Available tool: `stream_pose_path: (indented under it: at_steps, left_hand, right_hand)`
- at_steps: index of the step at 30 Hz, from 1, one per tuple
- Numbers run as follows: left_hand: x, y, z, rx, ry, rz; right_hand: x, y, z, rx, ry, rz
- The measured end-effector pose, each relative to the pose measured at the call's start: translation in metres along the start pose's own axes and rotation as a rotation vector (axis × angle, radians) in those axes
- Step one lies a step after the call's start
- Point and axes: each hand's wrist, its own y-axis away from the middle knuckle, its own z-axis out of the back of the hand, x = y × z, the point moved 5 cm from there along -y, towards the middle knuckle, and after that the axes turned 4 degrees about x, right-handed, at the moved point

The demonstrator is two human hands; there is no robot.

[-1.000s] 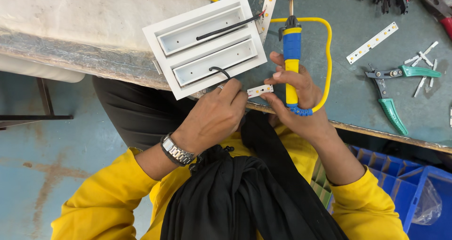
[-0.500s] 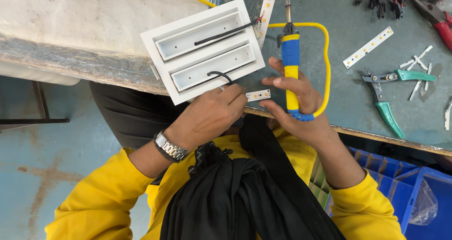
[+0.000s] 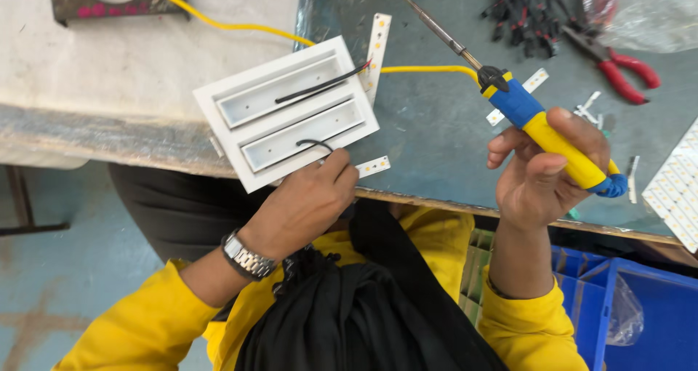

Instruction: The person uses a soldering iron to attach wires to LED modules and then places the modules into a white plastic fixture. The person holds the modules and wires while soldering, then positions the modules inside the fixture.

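Two hands work at the edge of the grey-green metal bench top (image 3: 436, 138). The left hand (image 3: 309, 204) pinches a small white LED strip piece (image 3: 372, 166) beside the white rectangular two-channel plastic housing (image 3: 287, 113), which overhangs the bench edge. The right hand (image 3: 545, 171) is closed around the blue-and-yellow soldering iron (image 3: 542, 124), tip raised and pointing up-left. Red-handled pliers (image 3: 618, 65), a bundle of black wires (image 3: 527, 14) and loose white LED strips (image 3: 672, 189) lie nearby. Compared with half a second earlier, the iron has lifted away from the strip piece and tilted.
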Motion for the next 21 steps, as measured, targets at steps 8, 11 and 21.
stream_pose_path:
  at_steps: [8, 11, 21]
  left_hand:
    - [0.003, 0.003, 0.000, -0.029, 0.143, 0.008]
    - [0.002, 0.003, -0.001, -0.014, 0.095, -0.012]
    - [0.002, 0.003, -0.005, 0.012, 0.139, 0.081]
  right_hand:
    - [0.007, -0.007, 0.033, -0.175, -0.024, -0.111]
    - [0.007, -0.009, 0.038, -0.170, -0.088, -0.172]
    - [0.002, -0.013, 0.077, -0.134, 0.146, -0.276]
